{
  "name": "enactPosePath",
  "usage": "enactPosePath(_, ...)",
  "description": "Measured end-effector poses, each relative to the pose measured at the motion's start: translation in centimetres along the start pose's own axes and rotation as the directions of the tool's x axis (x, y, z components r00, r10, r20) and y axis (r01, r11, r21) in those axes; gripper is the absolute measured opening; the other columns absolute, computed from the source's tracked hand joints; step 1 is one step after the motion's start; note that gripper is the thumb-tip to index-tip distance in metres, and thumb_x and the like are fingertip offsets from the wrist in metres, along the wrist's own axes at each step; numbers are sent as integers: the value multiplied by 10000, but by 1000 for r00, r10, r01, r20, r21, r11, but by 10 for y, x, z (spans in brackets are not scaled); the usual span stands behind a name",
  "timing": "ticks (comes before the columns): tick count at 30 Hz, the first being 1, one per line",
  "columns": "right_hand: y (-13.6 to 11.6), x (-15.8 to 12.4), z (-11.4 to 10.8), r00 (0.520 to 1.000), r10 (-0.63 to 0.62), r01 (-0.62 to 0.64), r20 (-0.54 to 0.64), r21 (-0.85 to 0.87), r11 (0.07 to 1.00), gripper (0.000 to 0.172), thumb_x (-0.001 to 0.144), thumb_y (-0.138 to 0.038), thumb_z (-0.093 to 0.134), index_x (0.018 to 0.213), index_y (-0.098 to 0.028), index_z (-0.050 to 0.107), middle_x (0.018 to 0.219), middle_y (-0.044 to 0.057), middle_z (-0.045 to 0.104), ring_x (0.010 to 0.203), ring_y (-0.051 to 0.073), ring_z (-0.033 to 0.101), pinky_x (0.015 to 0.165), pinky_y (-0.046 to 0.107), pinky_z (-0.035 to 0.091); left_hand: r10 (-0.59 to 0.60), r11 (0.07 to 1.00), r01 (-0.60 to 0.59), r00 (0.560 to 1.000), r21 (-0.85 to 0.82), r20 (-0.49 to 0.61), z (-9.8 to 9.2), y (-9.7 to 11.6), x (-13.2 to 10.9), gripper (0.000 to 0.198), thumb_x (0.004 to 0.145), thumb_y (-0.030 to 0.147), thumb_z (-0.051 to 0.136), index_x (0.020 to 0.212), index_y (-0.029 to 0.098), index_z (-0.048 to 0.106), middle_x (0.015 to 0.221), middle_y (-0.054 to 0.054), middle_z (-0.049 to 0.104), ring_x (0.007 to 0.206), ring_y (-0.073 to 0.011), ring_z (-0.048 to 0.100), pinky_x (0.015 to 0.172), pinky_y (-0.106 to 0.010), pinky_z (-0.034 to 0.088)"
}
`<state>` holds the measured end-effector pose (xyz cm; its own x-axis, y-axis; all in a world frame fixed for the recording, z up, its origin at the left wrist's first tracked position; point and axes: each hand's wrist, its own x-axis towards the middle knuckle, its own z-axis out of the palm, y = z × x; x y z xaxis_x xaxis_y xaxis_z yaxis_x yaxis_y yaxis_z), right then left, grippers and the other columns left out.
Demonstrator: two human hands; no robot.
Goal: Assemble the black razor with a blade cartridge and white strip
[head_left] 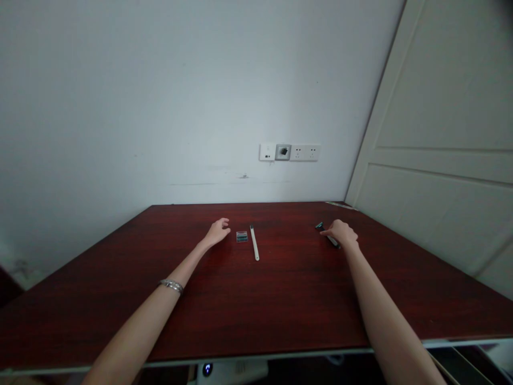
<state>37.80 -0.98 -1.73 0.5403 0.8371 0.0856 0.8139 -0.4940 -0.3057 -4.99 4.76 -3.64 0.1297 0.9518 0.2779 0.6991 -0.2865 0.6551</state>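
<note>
My left hand [217, 231] rests on the dark red table [256, 299], fingers curled loosely, holding nothing, just left of a small clear cartridge pack [241, 236] with green inside. Right of the pack lies a slim white stick-like handle [254, 243]. My right hand [340, 233] is out at the right, its fingers closed on a razor [325, 232] with a dark handle and a green head that points left on the table. A metal bracelet [172, 286] is on my left wrist.
A white wall stands behind the table with a row of sockets [289, 152]. A white door [441, 160] borders the table's right side. A device with a blue light [207, 369] sits below the front edge.
</note>
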Motion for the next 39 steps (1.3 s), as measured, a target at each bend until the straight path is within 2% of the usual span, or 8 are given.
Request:
enactPosePath(7, 8, 12, 14, 999, 47, -47, 25, 22, 999, 500, 617, -437, 648, 1017, -142, 599, 1050, 202, 580, 944, 352, 579, 669, 401, 476, 48, 998, -46, 998, -43, 31, 1, 2, 0, 417, 661, 149, 569, 1073, 99, 538, 1088, -126, 609, 1004, -187, 579, 887, -276, 444)
enactPosePath(16, 6, 5, 12, 996, 85, -86, 26, 69, 994, 507, 660, -387, 613, 1087, -117, 561, 1097, 214, 559, 980, 345, 564, 736, 401, 473, 51, 996, -48, 998, -79, 26, 1, 5, -1, 358, 661, 134, 572, 1019, 121, 576, 1063, -114, 627, 992, -197, 586, 882, -307, 451)
enactPosePath(23, 2, 1, 9, 996, 89, -89, 3, 80, 993, 511, 668, -387, 607, 1094, -107, 569, 1088, 225, 566, 968, 337, 576, 732, 389, 479, 25, 992, -23, 1000, -123, 17, 2, 6, -2, 351, 644, 102, 578, 994, 122, 589, 1050, -115, 634, 994, -200, 587, 885, -308, 449)
enactPosePath(27, -22, -4, 7, 1000, 26, -25, -11, 113, 993, 493, 660, -422, 607, 1037, -106, 610, 1028, 218, 598, 943, 335, 590, 716, 376, 478, 46, 993, -43, 999, -111, 23, 5, 0, 1, 357, 648, 124, 585, 1005, 121, 588, 1059, -118, 630, 999, -198, 584, 886, -301, 449)
enactPosePath(31, -61, -16, 15, 994, -107, 109, -16, 140, 984, 410, 653, -402, 605, 949, -120, 646, 940, 195, 632, 888, 305, 615, 685, 343, 476, 44, 995, -40, 998, -95, 35, 9, -8, 3, 393, 638, 158, 611, 1028, 118, 582, 1058, -118, 631, 986, -195, 591, 886, -292, 448)
enactPosePath(35, -103, -38, 33, 958, -285, 280, 18, 134, 951, 350, 644, -367, 600, 888, -123, 656, 888, 179, 648, 840, 289, 627, 657, 323, 472, 71, 994, -68, 997, -88, 32, 9, -8, 0, 405, 654, 259, 634, 1031, 121, 582, 1063, -121, 628, 991, -203, 588, 890, -300, 444)
enactPosePath(39, -137, -59, 50, 916, -397, 383, 63, 162, 909, 318, 624, -338, 613, 860, -130, 659, 872, 156, 658, 813, 262, 631, 635, 297, 467, 90, 994, -88, 995, -71, 35, 9, -6, -4, 423, 664, 328, 631, 1037, 134, 583, 1067, -112, 628, 1000, -209, 584, 893, -307, 442)
